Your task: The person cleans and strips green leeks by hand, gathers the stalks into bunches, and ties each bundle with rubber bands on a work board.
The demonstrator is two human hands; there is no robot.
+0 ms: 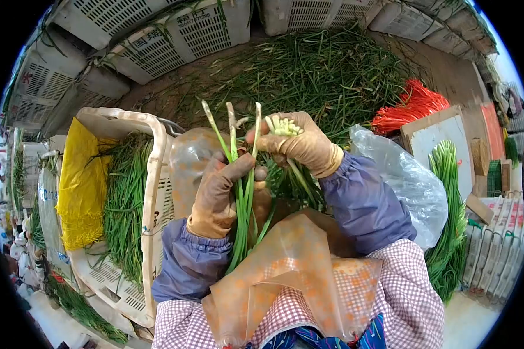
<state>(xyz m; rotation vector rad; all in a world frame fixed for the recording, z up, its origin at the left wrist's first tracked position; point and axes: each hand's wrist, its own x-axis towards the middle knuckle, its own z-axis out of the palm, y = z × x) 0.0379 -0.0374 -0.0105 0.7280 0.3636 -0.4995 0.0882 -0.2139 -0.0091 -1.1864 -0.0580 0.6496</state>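
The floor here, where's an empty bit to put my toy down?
The brown floor looks bare between the red strings and the upper-right crates. The pale floor below the white stack looks free too. It's crowded under the leafy heap and inside the left crate.

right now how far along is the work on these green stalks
Likely done: the neat bundle by the white board, pale ends lined up. In hand: the right hand grips a small bunch; the left hand holds a few loose stalks. Apparently left: the greens in the crate. The total left I cannot tell.
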